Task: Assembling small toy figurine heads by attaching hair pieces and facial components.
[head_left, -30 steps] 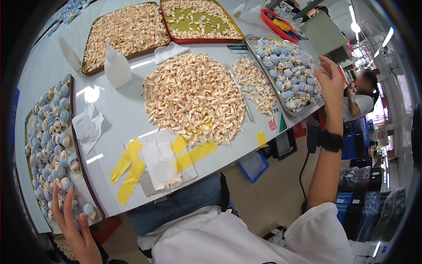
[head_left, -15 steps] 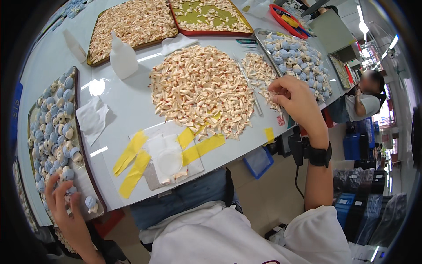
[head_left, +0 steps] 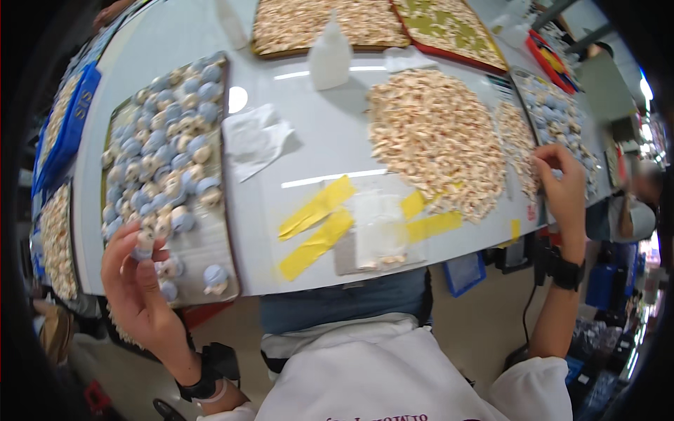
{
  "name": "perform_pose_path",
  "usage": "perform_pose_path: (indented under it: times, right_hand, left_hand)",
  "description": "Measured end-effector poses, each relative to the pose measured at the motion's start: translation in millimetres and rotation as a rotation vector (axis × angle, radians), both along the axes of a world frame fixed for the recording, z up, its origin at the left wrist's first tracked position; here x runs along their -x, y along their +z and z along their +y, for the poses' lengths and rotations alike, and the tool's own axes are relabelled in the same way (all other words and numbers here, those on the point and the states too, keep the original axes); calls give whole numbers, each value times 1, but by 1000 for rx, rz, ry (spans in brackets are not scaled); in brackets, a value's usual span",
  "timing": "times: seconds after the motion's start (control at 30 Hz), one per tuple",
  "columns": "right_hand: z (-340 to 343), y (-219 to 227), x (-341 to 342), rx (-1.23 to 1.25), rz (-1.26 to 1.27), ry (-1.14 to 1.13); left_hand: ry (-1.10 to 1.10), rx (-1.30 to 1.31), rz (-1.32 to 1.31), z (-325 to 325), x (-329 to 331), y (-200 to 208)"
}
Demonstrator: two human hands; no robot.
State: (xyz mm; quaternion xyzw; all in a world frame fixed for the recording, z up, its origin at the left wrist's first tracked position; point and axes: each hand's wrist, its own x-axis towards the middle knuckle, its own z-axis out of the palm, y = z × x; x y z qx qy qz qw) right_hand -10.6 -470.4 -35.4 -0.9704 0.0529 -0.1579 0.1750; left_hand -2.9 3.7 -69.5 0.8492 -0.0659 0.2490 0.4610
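Observation:
My left hand (head_left: 144,291) is above the near end of the left tray (head_left: 230,231). Its thumb and fingers pinch a small blue-and-cream figurine (head_left: 144,243), lifted among many similar ones lying in that tray. Far to the right, my right hand (head_left: 566,188) is at a narrow pile of small cream pieces (head_left: 516,144), beside the right tray of blue-and-cream figurines (head_left: 554,105). Its fingers are bent together, and whatever lies between the tips is too small or hidden to name. A large heap of cream pointed pieces (head_left: 435,137) spreads between my hands.
A white squeeze bottle (head_left: 330,59) stands behind a crumpled white cloth (head_left: 256,140). Yellow tape strips (head_left: 316,245) flank a white pad (head_left: 379,228) at the table's front edge. Trays of cream pieces (head_left: 323,24) lie at the back, near a red basket (head_left: 551,62).
The view has swung left, so the table appears farther right. My left hand has lifted a figurine from the left tray. My right hand remains by the narrow pile.

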Motion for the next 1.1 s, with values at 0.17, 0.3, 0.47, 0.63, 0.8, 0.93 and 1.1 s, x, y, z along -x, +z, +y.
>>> perform_pose_path:
  times: [0.17,0.3,0.47,0.63,0.8,0.93,1.1]
  right_hand:
    - [0,-1,-4,-70,48,-101]
    - [-1,-3,-5,-130,45,-75]
    - [-7,-3,-2,-124,6,-60]
    - [-5,5,-5,26,-114,36]
    - [-4,12,5,-189,-140,-120]
    - [2,14,11,-333,-178,-131]
    - [25,19,9,-273,-197,-98]
  left_hand:
    - [-179,402,65,-24,13,11]
    - [-320,371,105,-33,23,5]
    - [-300,463,189,-50,26,2]
    - [-422,421,252,-45,35,4]
    - [-402,418,468,-34,36,5]
    - [-313,260,398,-8,29,1]
    - [-142,7,227,1,14,-2]
